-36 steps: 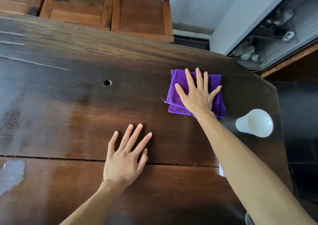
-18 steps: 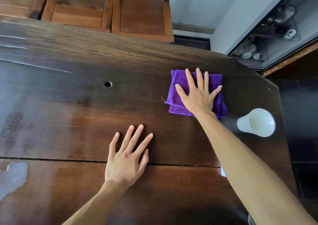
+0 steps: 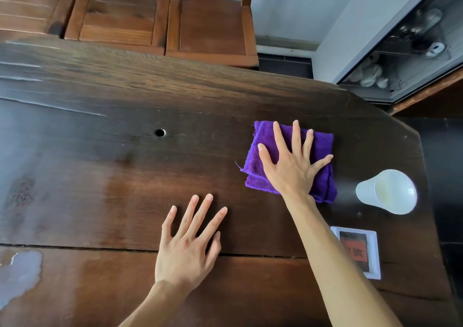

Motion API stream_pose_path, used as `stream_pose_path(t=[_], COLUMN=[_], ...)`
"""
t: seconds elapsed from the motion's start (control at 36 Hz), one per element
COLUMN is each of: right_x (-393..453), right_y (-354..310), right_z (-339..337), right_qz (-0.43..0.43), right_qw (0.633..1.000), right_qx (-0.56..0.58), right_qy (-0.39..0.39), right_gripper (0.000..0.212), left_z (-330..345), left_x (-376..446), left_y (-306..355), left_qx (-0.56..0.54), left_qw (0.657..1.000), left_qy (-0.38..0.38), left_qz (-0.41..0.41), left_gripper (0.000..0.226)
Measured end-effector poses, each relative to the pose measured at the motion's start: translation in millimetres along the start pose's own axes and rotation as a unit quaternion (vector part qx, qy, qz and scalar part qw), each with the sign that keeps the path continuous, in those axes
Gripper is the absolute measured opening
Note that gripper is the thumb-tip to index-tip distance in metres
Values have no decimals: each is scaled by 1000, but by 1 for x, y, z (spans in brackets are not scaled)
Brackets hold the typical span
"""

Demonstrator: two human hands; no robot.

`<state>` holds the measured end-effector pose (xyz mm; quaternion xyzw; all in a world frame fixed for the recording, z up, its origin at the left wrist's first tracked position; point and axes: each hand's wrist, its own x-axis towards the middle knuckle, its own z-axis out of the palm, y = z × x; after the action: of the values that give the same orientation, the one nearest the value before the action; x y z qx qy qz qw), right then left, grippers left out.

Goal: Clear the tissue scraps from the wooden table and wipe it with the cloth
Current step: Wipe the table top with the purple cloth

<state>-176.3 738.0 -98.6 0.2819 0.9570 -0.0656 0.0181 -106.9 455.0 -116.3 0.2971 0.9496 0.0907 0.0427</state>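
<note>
Wooden bench (image 3: 100,176) shows no tissue scraps, so wiping seems underway. Left of the cloth (image 3: 323,151), the left hand (image 3: 188,249) rests flat, released; the right hand (image 3: 293,166) presses it, fingers spread. Right stands a cup (image 3: 387,191).

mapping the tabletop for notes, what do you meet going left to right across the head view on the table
pale wet patch on the wood → small round hole in the tabletop → left hand lying flat, fingers spread → right hand pressing on the folded purple cloth → white paper cup lying on its side
</note>
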Motion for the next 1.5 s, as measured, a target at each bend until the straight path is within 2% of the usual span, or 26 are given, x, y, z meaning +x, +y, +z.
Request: stream_pose_path(t=[0.17, 0.44, 0.81, 1.06, 1.36, 1.5], right_x=[43, 129, 157, 90, -54, -135], right_y=[3, -10, -22, -26, -16, -7], right_z=[-4, -17, -22, -8, 10, 14], right_qz=[-45, -69, -66, -64, -71, -64], right_qw=[999, 997, 997, 998, 997, 997], right_qx=[-8, -2, -6, 3, -21, -27], right_qy=[-19, -41, -30, -10, -8, -16], right_gripper=[71, 82, 83, 66, 67, 67], left_z=[-1, 0, -4, -2, -6, -11], left_x=[0, 0, 2, 1, 1, 1], left_y=[0, 0, 2, 1, -1, -5], left_qx=[-1, 18, 17, 15, -36, -46], left_qw=[1000, 1000, 1000, 1000, 999, 998], left_qy=[-8, 1, -8, -5, -2, -36], left_qz=[-1, 3, -6, -3, -3, 12], left_gripper=[60, 58, 57, 55, 51, 53])
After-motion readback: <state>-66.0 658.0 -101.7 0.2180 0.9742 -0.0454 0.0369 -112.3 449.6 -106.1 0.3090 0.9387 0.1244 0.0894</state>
